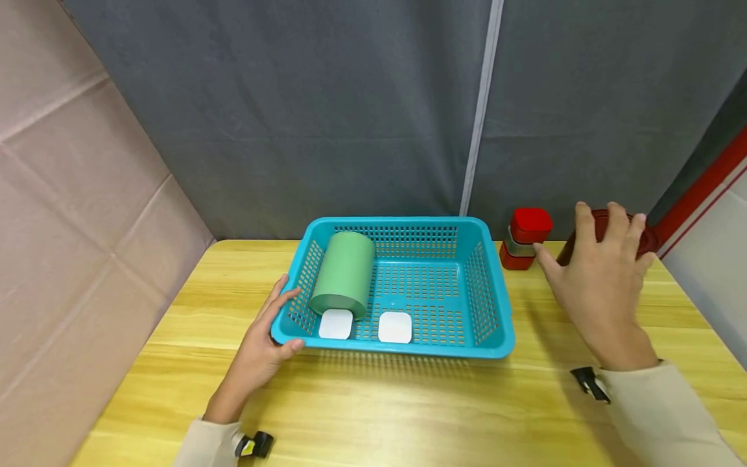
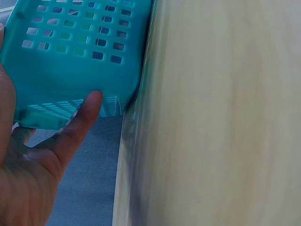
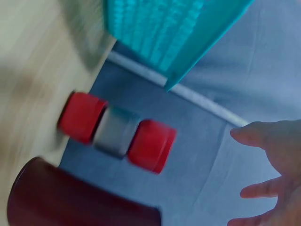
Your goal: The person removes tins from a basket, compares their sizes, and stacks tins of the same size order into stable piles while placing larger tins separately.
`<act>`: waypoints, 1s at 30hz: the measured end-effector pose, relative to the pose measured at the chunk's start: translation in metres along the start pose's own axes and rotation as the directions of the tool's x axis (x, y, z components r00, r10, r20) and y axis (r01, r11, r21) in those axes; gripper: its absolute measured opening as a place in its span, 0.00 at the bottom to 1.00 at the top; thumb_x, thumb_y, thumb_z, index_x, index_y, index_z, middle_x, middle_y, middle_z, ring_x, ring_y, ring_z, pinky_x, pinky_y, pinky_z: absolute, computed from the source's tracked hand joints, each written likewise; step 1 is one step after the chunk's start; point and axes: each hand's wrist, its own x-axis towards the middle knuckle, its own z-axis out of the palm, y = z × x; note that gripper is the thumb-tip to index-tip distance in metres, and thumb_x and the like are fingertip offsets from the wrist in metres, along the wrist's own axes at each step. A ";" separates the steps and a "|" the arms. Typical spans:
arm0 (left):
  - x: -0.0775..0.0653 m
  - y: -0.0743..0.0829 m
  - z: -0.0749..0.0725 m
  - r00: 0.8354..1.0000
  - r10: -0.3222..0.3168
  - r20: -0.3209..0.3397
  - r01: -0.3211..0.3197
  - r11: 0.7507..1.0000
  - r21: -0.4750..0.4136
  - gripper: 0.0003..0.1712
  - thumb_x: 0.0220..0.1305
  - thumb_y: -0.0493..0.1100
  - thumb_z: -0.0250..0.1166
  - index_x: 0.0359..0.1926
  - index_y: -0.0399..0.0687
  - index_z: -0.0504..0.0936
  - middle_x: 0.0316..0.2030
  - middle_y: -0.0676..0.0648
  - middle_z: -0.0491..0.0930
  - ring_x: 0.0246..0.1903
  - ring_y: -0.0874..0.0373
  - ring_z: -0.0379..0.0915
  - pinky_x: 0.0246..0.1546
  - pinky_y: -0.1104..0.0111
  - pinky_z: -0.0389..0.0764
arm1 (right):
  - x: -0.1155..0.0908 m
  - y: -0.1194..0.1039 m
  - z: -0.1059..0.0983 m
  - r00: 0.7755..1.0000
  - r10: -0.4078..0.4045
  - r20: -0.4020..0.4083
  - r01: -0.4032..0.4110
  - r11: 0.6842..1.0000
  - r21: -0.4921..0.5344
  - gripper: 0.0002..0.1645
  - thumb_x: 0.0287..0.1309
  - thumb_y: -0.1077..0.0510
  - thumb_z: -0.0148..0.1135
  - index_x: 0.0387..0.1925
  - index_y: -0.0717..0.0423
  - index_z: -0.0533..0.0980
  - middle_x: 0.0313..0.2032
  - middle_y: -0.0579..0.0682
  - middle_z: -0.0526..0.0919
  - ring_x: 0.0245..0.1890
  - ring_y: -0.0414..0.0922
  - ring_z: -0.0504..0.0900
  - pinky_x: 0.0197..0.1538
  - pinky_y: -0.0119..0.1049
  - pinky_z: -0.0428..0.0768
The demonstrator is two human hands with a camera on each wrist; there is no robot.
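On the yellow wooden table [image 1: 408, 402], a teal perforated basket [image 1: 490, 324] is sitting near the middle, close to the grey curtain [image 1: 292, 117] behind. Left hand [image 1: 259, 350] is resting against the basket's near left corner, thumb lying along the front rim and fingers reaching up the side wall; the left wrist view is showing the thumb [image 2: 80, 122] pressing flat on the teal plastic, fingers fairly straight rather than clamped round it. Inside the basket a green cylinder [image 1: 344, 272] is lying on its side at the left, with two white square pads [image 1: 395, 327] sitting along the front wall. Right hand [image 1: 601, 272] is hovering to the right of the basket with fingers spread and relaxed, gripping nothing, just in front of a dark red round container [image 1: 642, 237]. A red-capped jar with a grey middle band [image 1: 523, 239] is standing just left of that container, between it and the basket. Right wrist view is blurred.
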 end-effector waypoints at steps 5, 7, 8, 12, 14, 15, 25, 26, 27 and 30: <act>0.001 0.000 0.000 1.000 0.006 -0.002 -0.006 1.000 0.003 0.49 0.56 0.37 0.77 0.77 0.57 0.67 0.85 0.46 0.44 0.80 0.31 0.47 0.60 0.87 0.69 | 0.000 -0.020 0.002 0.999 -0.034 0.029 0.034 0.999 0.016 0.48 0.62 0.50 0.71 0.76 0.65 0.61 0.76 0.75 0.55 0.77 0.81 0.47 0.60 0.91 0.50; 0.001 0.000 0.001 1.000 0.013 -0.003 -0.013 1.000 0.005 0.49 0.56 0.37 0.77 0.77 0.57 0.67 0.85 0.43 0.44 0.80 0.30 0.48 0.60 0.87 0.69 | 0.000 -0.028 0.004 0.998 -0.044 0.046 0.043 0.999 0.018 0.48 0.62 0.50 0.71 0.76 0.63 0.61 0.76 0.74 0.55 0.77 0.80 0.47 0.60 0.91 0.50; 0.001 -0.001 0.001 1.000 0.016 -0.002 -0.016 1.000 0.006 0.49 0.56 0.36 0.77 0.77 0.57 0.67 0.85 0.42 0.44 0.79 0.30 0.48 0.60 0.87 0.69 | 0.000 -0.032 0.005 0.997 -0.051 0.053 0.050 0.999 0.017 0.48 0.62 0.50 0.72 0.76 0.62 0.61 0.76 0.74 0.56 0.77 0.80 0.48 0.60 0.91 0.51; 0.000 -0.001 0.001 1.000 0.016 -0.003 -0.016 1.000 0.008 0.49 0.57 0.37 0.77 0.78 0.57 0.67 0.85 0.47 0.44 0.79 0.30 0.48 0.60 0.87 0.69 | 0.002 -0.048 0.008 0.993 -0.070 0.094 0.069 0.998 0.014 0.48 0.63 0.47 0.70 0.77 0.59 0.61 0.76 0.73 0.56 0.77 0.79 0.48 0.60 0.90 0.51; 0.000 -0.001 0.000 1.000 0.016 -0.002 -0.016 1.000 0.011 0.49 0.57 0.38 0.77 0.78 0.57 0.67 0.85 0.49 0.43 0.79 0.30 0.48 0.60 0.87 0.68 | 0.004 -0.055 0.008 0.990 -0.088 0.107 0.087 0.996 0.012 0.48 0.63 0.46 0.71 0.77 0.58 0.61 0.75 0.74 0.57 0.77 0.80 0.50 0.60 0.90 0.52; 0.000 -0.001 0.000 1.000 0.014 -0.003 -0.014 1.000 0.012 0.49 0.57 0.38 0.77 0.78 0.57 0.67 0.85 0.49 0.43 0.79 0.30 0.48 0.60 0.87 0.68 | 0.004 -0.058 0.009 0.988 -0.096 0.117 0.095 0.995 0.014 0.48 0.63 0.46 0.71 0.77 0.58 0.61 0.75 0.74 0.58 0.77 0.80 0.50 0.60 0.90 0.53; 0.001 -0.001 0.000 1.000 0.007 -0.004 -0.007 1.000 0.004 0.49 0.57 0.36 0.77 0.78 0.55 0.67 0.85 0.46 0.43 0.80 0.30 0.47 0.60 0.87 0.69 | 0.010 -0.093 0.006 0.935 -0.154 0.319 0.160 0.987 0.007 0.48 0.65 0.43 0.69 0.78 0.55 0.61 0.75 0.72 0.59 0.76 0.78 0.54 0.62 0.88 0.56; 0.001 0.000 0.000 1.000 0.007 -0.003 -0.007 1.000 0.005 0.49 0.57 0.36 0.77 0.78 0.55 0.67 0.85 0.46 0.43 0.80 0.30 0.47 0.60 0.87 0.69 | 0.010 -0.096 0.005 0.925 -0.159 0.346 0.167 0.986 0.007 0.48 0.65 0.43 0.68 0.79 0.55 0.61 0.76 0.72 0.59 0.76 0.78 0.53 0.62 0.87 0.56; 0.001 0.000 0.000 1.000 0.007 -0.003 -0.007 1.000 0.006 0.49 0.57 0.37 0.77 0.78 0.55 0.67 0.85 0.46 0.43 0.80 0.30 0.47 0.60 0.87 0.68 | 0.011 -0.100 0.005 0.913 -0.164 0.373 0.175 0.985 0.006 0.48 0.66 0.42 0.68 0.79 0.54 0.61 0.76 0.72 0.58 0.76 0.78 0.53 0.62 0.87 0.57; 0.001 0.000 0.000 1.000 0.006 -0.002 -0.006 1.000 0.010 0.49 0.57 0.37 0.77 0.78 0.55 0.67 0.85 0.46 0.43 0.80 0.30 0.47 0.60 0.88 0.68 | 0.013 -0.111 0.004 0.880 -0.188 0.437 0.204 0.979 0.012 0.48 0.67 0.41 0.67 0.80 0.52 0.60 0.77 0.70 0.58 0.77 0.77 0.54 0.62 0.86 0.59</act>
